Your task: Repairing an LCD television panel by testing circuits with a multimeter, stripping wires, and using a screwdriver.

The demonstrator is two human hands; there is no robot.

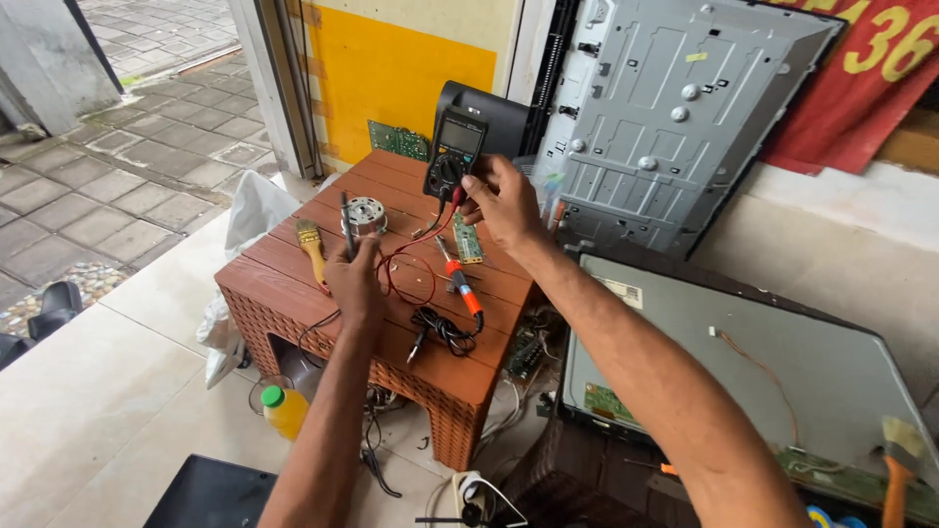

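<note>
Both forearms are bare, without sleeves, gloves, rings or watch.

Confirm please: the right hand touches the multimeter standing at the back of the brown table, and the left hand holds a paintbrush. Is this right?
Not quite. In the head view the left hand holds a thin dark probe, not a paintbrush; the paintbrush lies on the brown table beside it. The right hand does touch the multimeter at the back.
</note>
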